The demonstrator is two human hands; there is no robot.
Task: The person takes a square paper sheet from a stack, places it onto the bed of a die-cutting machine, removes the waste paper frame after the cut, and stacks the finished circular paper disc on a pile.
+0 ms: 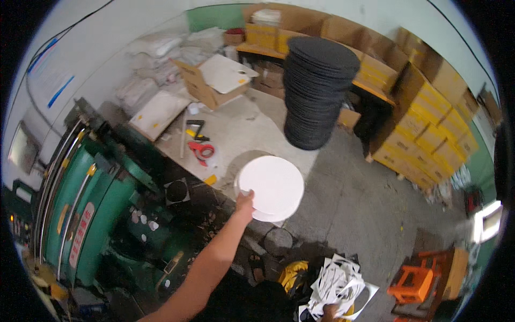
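My left hand [245, 205] grips the near-left edge of a white round disc [273, 185], with the thumb on top. A second white edge shows beneath it, so there seems to be more than one disc. The disc is over the near corner of the pale worktable [263, 115]. At the bottom edge, part of my right hand [330, 311] shows against a heap of white cut-out scrap sheets [338, 279], some with round holes. Its fingers are mostly hidden, so I cannot make out whether it holds a sheet.
A tall stack of black round discs [316, 91] stands at the table's far right. Red-handled scissors [203, 152] lie on the table. A green machine [99, 214] fills the left. Yellow-taped cartons [424, 134] and an orange stool [412, 284] are at right.
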